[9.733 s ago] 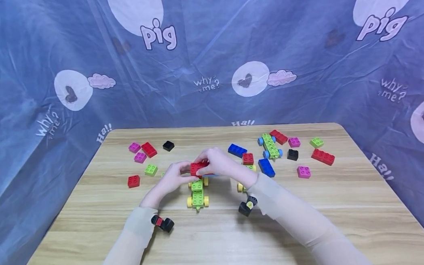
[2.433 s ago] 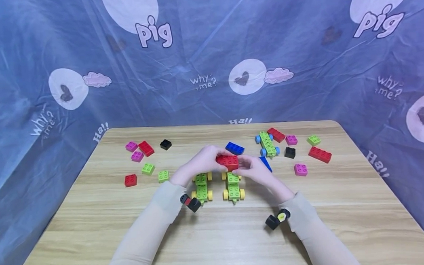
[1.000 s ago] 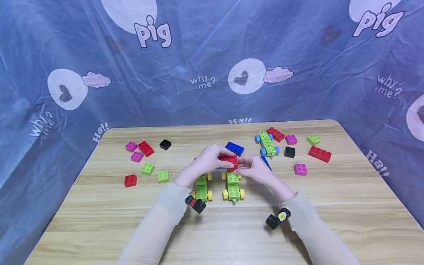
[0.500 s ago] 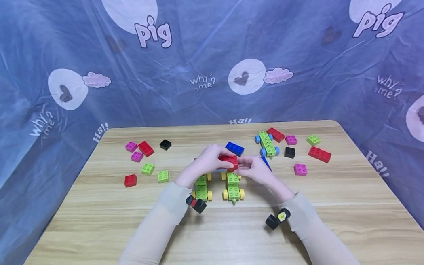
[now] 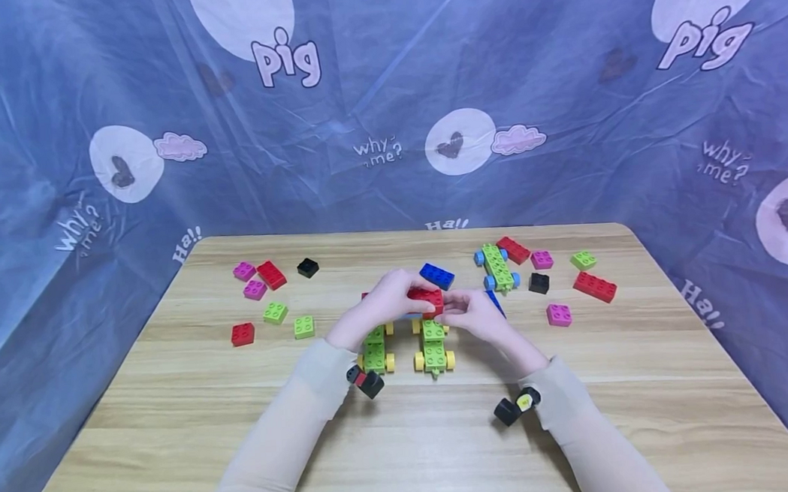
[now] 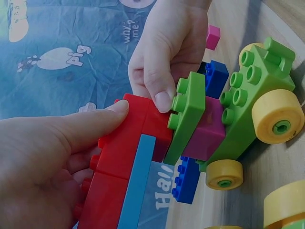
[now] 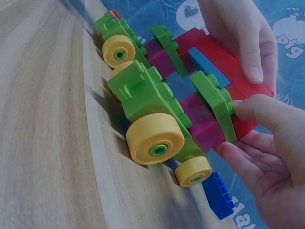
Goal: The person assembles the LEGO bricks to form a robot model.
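My left hand (image 5: 387,300) grips the row of red bricks (image 6: 112,157) along the top of a build, thumb on one side and fingers curled behind. A light-blue plate (image 6: 138,183) lies under that row. My right hand (image 5: 471,315) pinches the right-hand stack, its thumb (image 7: 252,106) at the red brick by the green brick (image 7: 214,102) and its fingers near the magenta brick (image 7: 200,119). Below, two green wheeled bases with yellow wheels stand side by side: the right base (image 5: 434,353) and the left base (image 5: 375,356), partly hidden by my left arm.
Behind the hands lie a blue brick (image 5: 436,276) and a green base with blue wheels (image 5: 497,266). Loose red, magenta, green and black bricks lie at both sides, among them a black brick (image 5: 539,283) and a green brick (image 5: 303,327). A printed blue cloth (image 5: 384,88) hangs behind the table.
Since the oldest frame, the right base has come leftward beside the left one, and both hands have shifted right to its stack. Over the last second the hands hold nearly still.
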{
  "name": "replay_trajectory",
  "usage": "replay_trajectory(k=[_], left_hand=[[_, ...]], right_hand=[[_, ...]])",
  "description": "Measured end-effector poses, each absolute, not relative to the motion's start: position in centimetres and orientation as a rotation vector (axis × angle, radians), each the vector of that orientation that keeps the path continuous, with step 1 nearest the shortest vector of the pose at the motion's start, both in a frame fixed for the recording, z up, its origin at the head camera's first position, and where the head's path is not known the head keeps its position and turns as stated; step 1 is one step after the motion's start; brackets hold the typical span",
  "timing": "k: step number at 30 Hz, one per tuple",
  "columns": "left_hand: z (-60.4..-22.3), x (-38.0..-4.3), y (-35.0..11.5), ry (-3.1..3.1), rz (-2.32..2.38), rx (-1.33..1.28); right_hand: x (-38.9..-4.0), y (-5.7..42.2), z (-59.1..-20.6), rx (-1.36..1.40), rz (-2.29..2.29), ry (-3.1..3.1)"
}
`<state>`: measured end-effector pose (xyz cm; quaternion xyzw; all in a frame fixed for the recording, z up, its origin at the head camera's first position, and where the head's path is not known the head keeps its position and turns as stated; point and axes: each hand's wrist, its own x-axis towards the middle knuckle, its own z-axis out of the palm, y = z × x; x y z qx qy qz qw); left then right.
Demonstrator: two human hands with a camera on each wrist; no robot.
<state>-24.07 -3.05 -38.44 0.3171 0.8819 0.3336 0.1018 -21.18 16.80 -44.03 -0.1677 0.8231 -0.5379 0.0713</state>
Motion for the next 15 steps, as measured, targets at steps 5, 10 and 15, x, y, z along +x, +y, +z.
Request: replay_trajectory(k=[5,10,15], left_hand=[[-38.59,-24.01,-3.02,2.612,0.990,0.952],[-38.69,-24.04,-3.13,2.612,1.004,0.946],[-38.77,-24.04,-3.15,2.616,1.006,0.944]], right_hand=[[-21.28,16.85,-44.18,-0.507,-1.610,2.491],[-21.35,16.79,-44.39,-0.516,-1.622,2.469],[-21.41,16.80,-44.52,-0.511,-1.634,2.456]])
